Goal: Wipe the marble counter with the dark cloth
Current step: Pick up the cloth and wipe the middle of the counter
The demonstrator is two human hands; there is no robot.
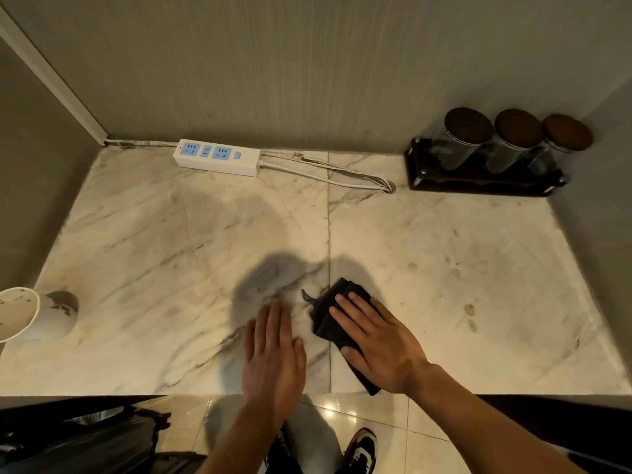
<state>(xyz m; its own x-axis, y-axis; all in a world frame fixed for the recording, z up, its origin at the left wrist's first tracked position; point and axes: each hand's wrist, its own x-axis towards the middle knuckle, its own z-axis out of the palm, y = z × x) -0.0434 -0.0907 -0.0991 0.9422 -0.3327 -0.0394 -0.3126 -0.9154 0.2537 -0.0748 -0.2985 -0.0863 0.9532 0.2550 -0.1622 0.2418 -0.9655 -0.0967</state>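
Observation:
The dark cloth (331, 311), folded, lies on the marble counter (171, 254) near the front edge, just right of the seam. My right hand (379, 340) lies flat on the cloth, palm down, fingers spread and pressing it to the stone. One end of the cloth sticks out below the hand at the counter's front edge. My left hand (273, 357) hovers flat with fingers together beside the cloth on the left, holding nothing. Small brown stains (469, 309) mark the marble to the right of the cloth.
A white power strip (217, 157) with its cable (328, 176) lies at the back wall. A dark rack with three lidded jars (485, 155) stands in the back right corner. A dirty paper cup (30, 314) lies on its side at the left edge. Walls enclose three sides.

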